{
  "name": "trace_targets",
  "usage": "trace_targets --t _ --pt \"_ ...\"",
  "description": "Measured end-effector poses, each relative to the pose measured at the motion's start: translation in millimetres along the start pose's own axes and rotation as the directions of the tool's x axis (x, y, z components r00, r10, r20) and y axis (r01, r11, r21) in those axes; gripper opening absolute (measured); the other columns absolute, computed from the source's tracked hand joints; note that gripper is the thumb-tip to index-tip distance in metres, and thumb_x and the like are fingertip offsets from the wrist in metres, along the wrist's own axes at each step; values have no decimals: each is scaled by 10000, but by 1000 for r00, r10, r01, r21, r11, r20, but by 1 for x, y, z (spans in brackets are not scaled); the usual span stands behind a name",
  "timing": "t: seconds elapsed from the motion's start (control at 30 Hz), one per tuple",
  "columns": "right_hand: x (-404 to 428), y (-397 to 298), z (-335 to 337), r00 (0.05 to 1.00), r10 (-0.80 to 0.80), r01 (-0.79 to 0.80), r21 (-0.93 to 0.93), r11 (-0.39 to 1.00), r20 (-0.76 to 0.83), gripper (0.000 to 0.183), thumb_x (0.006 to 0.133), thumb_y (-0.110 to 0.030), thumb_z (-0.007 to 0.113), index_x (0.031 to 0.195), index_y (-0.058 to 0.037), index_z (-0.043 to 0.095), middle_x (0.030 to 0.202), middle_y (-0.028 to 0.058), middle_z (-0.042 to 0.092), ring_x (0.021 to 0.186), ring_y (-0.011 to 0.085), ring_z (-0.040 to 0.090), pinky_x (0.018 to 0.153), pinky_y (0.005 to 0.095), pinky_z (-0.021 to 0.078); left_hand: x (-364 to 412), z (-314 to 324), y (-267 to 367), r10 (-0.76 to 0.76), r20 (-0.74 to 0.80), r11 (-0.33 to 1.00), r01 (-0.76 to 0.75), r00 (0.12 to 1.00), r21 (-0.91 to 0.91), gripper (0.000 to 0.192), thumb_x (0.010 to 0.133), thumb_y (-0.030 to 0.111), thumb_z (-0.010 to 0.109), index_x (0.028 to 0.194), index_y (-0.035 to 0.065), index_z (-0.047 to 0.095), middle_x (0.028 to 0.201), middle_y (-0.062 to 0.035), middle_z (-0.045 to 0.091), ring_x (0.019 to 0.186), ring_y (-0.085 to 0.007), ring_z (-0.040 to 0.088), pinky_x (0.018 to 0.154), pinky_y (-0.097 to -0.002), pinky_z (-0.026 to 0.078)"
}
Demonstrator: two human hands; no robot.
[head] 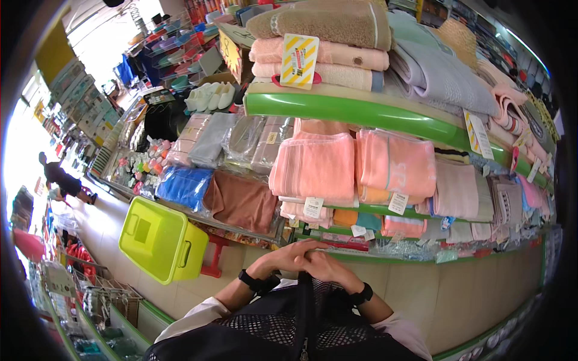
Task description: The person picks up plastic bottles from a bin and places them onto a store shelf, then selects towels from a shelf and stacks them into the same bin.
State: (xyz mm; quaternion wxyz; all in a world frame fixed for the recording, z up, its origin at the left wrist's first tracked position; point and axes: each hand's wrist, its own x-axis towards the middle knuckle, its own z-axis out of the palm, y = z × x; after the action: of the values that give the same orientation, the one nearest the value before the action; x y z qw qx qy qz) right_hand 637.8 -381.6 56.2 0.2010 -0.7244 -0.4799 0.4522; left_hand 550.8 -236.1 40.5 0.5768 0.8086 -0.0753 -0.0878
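Observation:
My left hand (pixel 289 255) lies across my right hand (pixel 326 268), the two touching in front of my body. A black wristband device (pixel 259 282) is on the left wrist and another (pixel 362 294) on the right. Just below the hands is a black bag or vest with mesh panels (pixel 257 322), its central strap (pixel 305 298) reaching up to the fingers. Whether the fingers grip that strap is hidden. Beyond the hands, folded pink towels (pixel 316 169) with tags sit on a green-edged shelf (pixel 361 110). Brown and pale towels (pixel 320 25) are stacked above.
A lime-green plastic bin (pixel 151 246) stands left of my hands beside a red plastic stool (pixel 216 256). Bagged blue textiles (pixel 184 187) and white shoes (pixel 210 96) lie on the left display. Green-edged shelving (pixel 97 320) stands at lower left. A person (pixel 65 178) is farther down the aisle.

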Motion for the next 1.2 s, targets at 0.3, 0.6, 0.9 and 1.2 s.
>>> trace_targets --t 0.3,0.6,0.9,1.2 --pt "15 20 20 954 -269 294 576 763 -130 590 947 -462 461 1259 38 488 1203 197 562 1062 250 573 878 347 472 -8 -19 56 119 151 931 -57 981 -362 718 764 207 712 1370 -8 393 1307 -133 487 1203 -215 455 1005 -355 368" --pt "31 32 37 894 -435 447 259 856 -106 491 834 -285 645 1209 2 509 1187 184 561 1032 264 574 867 359 473 -5 14 60 -20 -177 887 99 984 450 549 827 402 597 1219 24 527 1188 -183 548 1091 -356 530 940 -418 417" --pt "-42 -31 -19 866 -482 499 300 813 -134 676 736 -184 732 1327 -19 450 1284 204 506 1168 319 519 971 372 422 -31 1 38 138 -608 926 116 782 359 393 919 295 442 1094 -27 584 993 -199 623 924 -340 597 836 -419 461" --pt "-44 -52 -31 594 -693 642 -279 714 -409 559 782 -338 681 1248 -52 563 1254 155 548 1219 294 481 1027 426 378 -36 14 35 -288 -164 325 -65 944 -944 576 985 496 318 1308 41 461 1304 -119 516 1193 -231 497 1035 -405 363"
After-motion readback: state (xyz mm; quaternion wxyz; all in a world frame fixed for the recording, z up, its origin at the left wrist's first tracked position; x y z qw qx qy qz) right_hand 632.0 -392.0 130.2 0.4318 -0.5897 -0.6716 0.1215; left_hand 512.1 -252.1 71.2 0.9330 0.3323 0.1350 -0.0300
